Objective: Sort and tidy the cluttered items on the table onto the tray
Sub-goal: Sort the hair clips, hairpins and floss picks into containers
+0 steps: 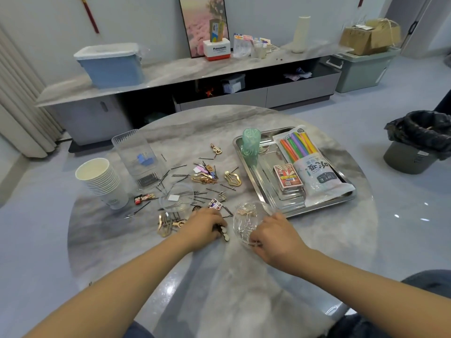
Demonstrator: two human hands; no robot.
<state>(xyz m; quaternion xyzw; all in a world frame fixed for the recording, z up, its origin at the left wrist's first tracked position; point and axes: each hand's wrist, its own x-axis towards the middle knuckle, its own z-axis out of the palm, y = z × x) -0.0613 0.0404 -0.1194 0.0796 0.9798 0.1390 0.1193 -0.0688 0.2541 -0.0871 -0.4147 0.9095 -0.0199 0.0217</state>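
Note:
A steel tray (246,152) at the right of the round table holds a green cup (251,143), a pack of coloured straws (310,164) and a red card box (288,178). Gold hair clips (231,178), black bobby pins (180,175) and small trinkets lie scattered mid-table. My left hand (205,225) is curled over a gold clip (225,234) at the table's front. My right hand (275,234) grips the near rim of a clear round container (246,215) with small clips inside, just beside the tray's front corner.
A stack of paper cups (100,181) and a clear rectangular box (136,157) with pins stand at the left. A clear round lid (177,197) lies among the pins. A bin with a black bag (419,142) stands on the floor to the right.

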